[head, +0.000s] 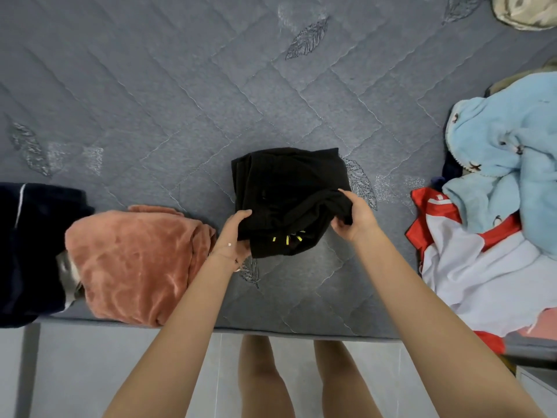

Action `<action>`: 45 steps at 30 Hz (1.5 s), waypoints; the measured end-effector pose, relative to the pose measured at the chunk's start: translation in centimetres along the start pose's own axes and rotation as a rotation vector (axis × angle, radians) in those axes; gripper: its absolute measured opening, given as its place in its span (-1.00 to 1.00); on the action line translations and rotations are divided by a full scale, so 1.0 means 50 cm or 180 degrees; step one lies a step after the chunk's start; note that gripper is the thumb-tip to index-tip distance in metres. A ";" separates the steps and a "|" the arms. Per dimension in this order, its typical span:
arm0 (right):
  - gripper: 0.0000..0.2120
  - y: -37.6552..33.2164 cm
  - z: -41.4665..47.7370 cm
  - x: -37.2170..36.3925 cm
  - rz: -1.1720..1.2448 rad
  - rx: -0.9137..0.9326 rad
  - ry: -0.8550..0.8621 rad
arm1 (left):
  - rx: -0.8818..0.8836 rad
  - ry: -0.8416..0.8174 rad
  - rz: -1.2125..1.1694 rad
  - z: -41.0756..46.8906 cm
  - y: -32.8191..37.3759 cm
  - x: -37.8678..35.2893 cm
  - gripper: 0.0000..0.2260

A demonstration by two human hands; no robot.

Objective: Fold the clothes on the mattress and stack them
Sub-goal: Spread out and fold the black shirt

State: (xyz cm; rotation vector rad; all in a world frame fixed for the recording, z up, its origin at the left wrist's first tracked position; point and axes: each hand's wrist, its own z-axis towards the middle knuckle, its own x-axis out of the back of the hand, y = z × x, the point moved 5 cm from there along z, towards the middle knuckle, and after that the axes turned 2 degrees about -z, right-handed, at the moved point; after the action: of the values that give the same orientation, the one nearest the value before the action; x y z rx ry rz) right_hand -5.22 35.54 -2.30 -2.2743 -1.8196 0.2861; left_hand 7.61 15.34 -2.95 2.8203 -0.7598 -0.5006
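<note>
Grey-blue quilted mattress (150, 86) with stitched leaf motifs. Black garment (283, 191) has small yellow dashes. Toward the left edge: salmon-pink plush garment (132, 260), navy garment (33, 251) with white piping. Toward the right edge: pale-blue fleece (512, 152) with small dark figures, red-and-white garment (482, 279).

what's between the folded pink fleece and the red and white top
In the head view, the black garment lies between them on the mattress, gripped by the left hand and the right hand.

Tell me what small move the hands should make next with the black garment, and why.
Probably lift the black garment onto the folded pink garment at its left. It already looks folded small, and the left hand and right hand each grip a near side.
</note>
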 end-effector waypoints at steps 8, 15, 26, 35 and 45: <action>-0.83 -0.076 0.003 -0.066 0.0523 0.0262 -0.0127 | -0.0115 0.0214 -0.1209 0.029 0.097 -0.095 -0.84; -0.70 -0.106 0.014 -0.111 -0.0360 0.1475 -0.0075 | -0.0982 0.0663 -0.1640 0.047 0.119 -0.138 -0.70; -0.55 -0.087 -0.002 -0.167 -0.4182 0.4054 0.0561 | -0.4577 0.1259 0.5166 0.021 0.109 -0.239 -0.61; -0.38 -0.107 0.142 -0.154 -0.5456 0.3192 0.1020 | -0.2709 0.1635 0.5659 0.182 0.169 -0.150 -0.47; -0.09 -0.141 0.198 -0.095 -0.3650 0.2135 0.1062 | -0.1892 0.1774 0.3502 0.213 0.175 -0.084 -0.21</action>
State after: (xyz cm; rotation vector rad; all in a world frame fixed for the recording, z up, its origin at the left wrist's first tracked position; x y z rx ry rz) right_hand -15.63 32.85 -9.68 -0.6195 -2.0623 0.2228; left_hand -3.64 9.13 -9.46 1.5209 -1.4892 0.2166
